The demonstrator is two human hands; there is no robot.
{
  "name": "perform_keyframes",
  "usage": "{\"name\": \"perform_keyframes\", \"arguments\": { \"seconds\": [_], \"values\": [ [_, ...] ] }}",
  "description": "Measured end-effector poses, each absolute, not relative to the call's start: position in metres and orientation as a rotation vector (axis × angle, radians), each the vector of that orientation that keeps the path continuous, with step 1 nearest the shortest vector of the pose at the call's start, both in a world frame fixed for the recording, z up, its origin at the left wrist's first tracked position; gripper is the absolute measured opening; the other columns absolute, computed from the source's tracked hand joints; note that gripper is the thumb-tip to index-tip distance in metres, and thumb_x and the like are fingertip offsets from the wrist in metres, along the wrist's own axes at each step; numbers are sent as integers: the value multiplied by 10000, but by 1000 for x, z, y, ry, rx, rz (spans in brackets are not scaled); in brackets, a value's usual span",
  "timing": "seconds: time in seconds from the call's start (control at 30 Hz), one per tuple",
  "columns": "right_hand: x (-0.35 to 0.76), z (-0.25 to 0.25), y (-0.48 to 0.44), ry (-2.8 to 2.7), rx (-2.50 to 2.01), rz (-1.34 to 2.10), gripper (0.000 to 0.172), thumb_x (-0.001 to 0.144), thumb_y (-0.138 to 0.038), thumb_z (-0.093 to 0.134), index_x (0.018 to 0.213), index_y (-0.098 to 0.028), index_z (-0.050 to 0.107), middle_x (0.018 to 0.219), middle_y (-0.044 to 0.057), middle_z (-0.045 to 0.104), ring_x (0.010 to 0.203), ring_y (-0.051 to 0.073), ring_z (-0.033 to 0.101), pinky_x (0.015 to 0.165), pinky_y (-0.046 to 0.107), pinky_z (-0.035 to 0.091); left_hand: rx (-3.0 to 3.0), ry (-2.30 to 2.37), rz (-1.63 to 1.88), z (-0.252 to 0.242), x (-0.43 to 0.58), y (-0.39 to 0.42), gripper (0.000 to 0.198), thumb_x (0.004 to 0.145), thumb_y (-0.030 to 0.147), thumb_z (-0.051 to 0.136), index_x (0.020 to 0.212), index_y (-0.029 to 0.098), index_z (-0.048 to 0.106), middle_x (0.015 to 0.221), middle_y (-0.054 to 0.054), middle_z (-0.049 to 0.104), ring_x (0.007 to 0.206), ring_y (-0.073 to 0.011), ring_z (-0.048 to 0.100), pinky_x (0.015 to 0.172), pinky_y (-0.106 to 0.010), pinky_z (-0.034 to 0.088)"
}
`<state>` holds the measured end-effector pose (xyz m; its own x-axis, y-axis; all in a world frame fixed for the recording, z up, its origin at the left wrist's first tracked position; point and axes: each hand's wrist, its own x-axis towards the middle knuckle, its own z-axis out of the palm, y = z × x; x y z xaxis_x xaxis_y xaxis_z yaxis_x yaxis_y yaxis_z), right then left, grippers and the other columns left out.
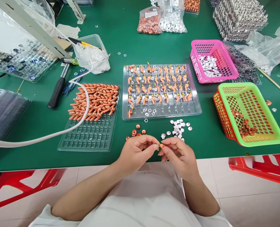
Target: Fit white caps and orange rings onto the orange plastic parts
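Observation:
My left hand (pixel 140 149) and my right hand (pixel 179 156) meet close to the table's front edge, fingertips almost touching. In the right one, thumb and fingers pinch a small orange part (pixel 162 146). The left fingers are pinched at its left end, around something small and dark that I cannot make out. Just beyond the left hand lie several round copper-coloured caps (pixel 138 126). Beyond the right is a loose pile of small white discs (pixel 177 127). Farther back, a clear tray (pixel 162 115) holds rows of curved orange parts with a few white rings at its front.
Copper-coloured tubes (pixel 96 99) fill the back of another clear tray (pixel 87 140) on the left. A hammer (pixel 59 83) and white hose (pixel 66 130) lie there. On the right stand a pink basket (pixel 194 61) of white discs and a green basket (pixel 278 134) holding copper-coloured caps.

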<state>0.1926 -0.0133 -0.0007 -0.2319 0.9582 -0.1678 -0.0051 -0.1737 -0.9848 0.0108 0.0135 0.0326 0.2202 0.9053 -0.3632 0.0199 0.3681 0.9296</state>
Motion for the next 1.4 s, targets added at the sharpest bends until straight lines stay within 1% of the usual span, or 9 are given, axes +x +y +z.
{"name": "perform_keyframes", "arguments": {
  "seconds": [0.1,0.27,0.37,0.47,0.77,0.97,1.23,1.4],
  "values": [
    [192,1,-12,-1132,-1179,1638,148,954,-310,604,1084,-242,616,756,-13,725,568,104,671,553,226,578,909,1181,758,30,9,17,89,760,212,730,809,139,749,688,-12,715,550,-89,585,534,-190,508],
    [193,5,-8,-975,-1175,1763,169,935,-345,624,1021,-199,620,662,-18,708,463,92,630,472,200,542,740,1045,639,24,5,21,121,802,256,746,849,149,775,726,-15,726,573,-84,620,572,-190,534],
    [194,5,-6,-923,-1162,1816,178,927,-350,625,997,-187,620,631,-16,707,437,96,617,452,204,539,663,961,619,20,3,21,155,810,289,752,883,157,785,804,-30,741,632,-91,639,589,-187,545],
    [194,4,-6,-892,-1164,1850,172,923,-341,622,990,-183,627,620,-13,709,432,98,613,446,202,538,613,927,616,19,2,20,163,798,293,765,881,154,788,828,-40,744,644,-92,631,586,-188,548],
    [195,7,-8,-878,-1158,1894,170,917,-334,623,984,-178,626,604,-8,708,421,97,603,432,197,534,631,992,636,15,3,17,167,787,289,769,856,137,775,746,-30,720,585,-90,611,548,-198,512],
    [195,6,-10,-876,-1157,1913,177,917,-340,623,984,-176,620,595,-7,709,406,99,606,431,196,524,748,1056,672,21,5,13,135,782,264,745,826,137,759,694,-8,698,513,-72,556,510,-201,465],
    [192,4,-13,-900,-1142,1934,167,929,-326,606,993,-172,621,622,2,720,439,110,624,455,214,534,813,1114,704,30,6,12,136,740,263,741,789,136,745,678,-14,695,516,-81,533,514,-212,453],
    [191,0,-15,-893,-1111,1957,170,928,-340,609,952,-172,614,615,0,706,451,108,614,454,211,523,854,1161,698,29,5,11,128,721,258,727,764,139,740,659,-13,684,522,-88,525,517,-217,449]
  ]
}}
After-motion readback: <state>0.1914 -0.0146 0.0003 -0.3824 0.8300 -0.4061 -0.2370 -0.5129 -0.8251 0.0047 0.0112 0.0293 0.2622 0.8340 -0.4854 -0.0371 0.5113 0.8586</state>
